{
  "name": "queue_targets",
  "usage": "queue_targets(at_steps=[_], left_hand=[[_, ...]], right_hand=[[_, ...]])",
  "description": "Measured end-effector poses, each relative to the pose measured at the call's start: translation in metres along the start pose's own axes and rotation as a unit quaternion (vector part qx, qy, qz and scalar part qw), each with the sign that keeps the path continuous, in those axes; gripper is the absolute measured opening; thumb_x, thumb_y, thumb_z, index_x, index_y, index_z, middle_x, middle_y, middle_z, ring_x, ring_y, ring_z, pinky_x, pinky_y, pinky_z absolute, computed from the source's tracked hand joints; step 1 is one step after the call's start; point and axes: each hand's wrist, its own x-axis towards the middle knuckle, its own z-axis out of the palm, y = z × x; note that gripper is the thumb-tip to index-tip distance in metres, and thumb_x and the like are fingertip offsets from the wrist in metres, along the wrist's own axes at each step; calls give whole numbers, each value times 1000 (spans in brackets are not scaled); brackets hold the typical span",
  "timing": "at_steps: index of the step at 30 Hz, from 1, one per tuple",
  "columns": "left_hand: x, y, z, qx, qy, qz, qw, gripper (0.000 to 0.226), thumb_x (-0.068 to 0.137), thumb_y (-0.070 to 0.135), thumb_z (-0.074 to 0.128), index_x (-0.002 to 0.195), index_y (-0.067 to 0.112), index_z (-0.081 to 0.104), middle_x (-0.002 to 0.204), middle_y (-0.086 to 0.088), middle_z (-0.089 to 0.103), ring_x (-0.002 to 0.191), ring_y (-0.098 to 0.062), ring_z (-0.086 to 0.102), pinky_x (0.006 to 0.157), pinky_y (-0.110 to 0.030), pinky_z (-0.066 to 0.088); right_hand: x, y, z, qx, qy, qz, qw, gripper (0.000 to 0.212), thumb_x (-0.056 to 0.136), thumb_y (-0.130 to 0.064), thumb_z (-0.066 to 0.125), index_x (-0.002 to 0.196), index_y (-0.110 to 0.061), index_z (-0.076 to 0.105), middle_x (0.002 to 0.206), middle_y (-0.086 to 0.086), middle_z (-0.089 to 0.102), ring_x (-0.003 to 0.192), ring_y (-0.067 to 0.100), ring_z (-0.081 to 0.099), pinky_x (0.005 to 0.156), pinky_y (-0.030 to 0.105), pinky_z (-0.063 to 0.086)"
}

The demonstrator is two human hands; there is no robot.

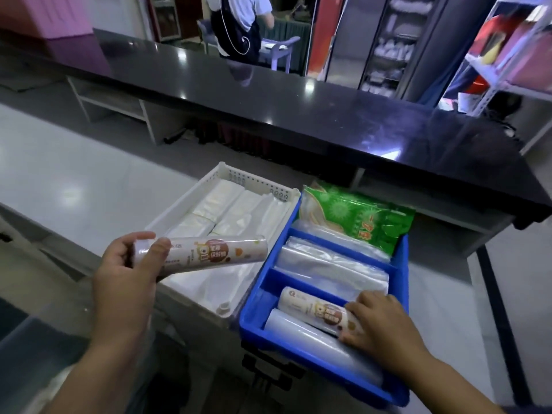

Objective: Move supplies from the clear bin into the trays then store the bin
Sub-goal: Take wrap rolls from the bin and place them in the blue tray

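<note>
My left hand [125, 264] grips one end of a printed cling-film roll [209, 252], held level above the white tray [227, 171], which is packed with white plastic bags. My right hand [376, 321] rests on a second printed roll [310, 309] lying in the nearest compartment of the blue divided tray [257, 297], beside a plain translucent roll [286, 321]. The blue tray's middle compartments hold clear plastic bags [331, 264]; a green packet [358, 216] lies in its far one. The clear bin's edge [38, 333] shows faintly at the lower left.
Both trays sit on a grey counter [74, 186] below a raised black glossy countertop [268, 94]. A person [239, 22] stands beyond it near a purple chair. Metal shelving [513, 55] with boxes stands at the right.
</note>
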Motion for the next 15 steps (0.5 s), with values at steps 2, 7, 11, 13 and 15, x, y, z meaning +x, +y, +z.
queue_targets(at_steps=[2, 7, 11, 13, 15], left_hand=[[-8, -6, 13, 3, 1, -6, 1000, 11, 81, 20, 68, 85, 29, 66, 91, -2, 64, 75, -7, 69, 57, -17, 55], [-21, -13, 32, 24, 13, -16, 1000, 12, 82, 21, 67, 85, 32, 66, 94, -3, 65, 78, -12, 70, 54, -14, 54], [-23, -12, 42, 15, 25, -18, 999, 15, 82, 18, 67, 83, 33, 65, 89, -1, 65, 73, -10, 70, 53, -14, 53], [-21, -9, 44, 15, 21, -15, 1000, 15, 82, 16, 67, 82, 31, 65, 89, -2, 64, 70, -7, 69, 53, -14, 53], [-19, -8, 44, 16, 14, -14, 1000, 14, 81, 16, 67, 82, 30, 65, 89, -4, 64, 71, -8, 69, 54, -16, 54]], right_hand=[[2, 5, 1, -10, 20, -28, 999, 37, 62, -59, 60, 81, -28, 67, 78, -7, 60, 73, 17, 59, 66, 29, 44], [5, 6, 3, -60, 64, -122, 989, 27, 56, -47, 74, 70, -25, 70, 64, -8, 64, 57, 14, 61, 54, 22, 49], [16, -2, 1, -5, 70, -153, 986, 23, 64, -41, 77, 81, -28, 71, 73, -9, 65, 62, 13, 61, 54, 23, 50], [27, -18, 2, 58, 39, -182, 981, 22, 73, -36, 72, 91, -24, 70, 82, -3, 67, 69, 19, 61, 59, 28, 50], [41, -40, 4, 110, -2, -217, 970, 29, 81, -32, 63, 108, -22, 65, 94, 2, 66, 81, 23, 59, 69, 34, 48]])
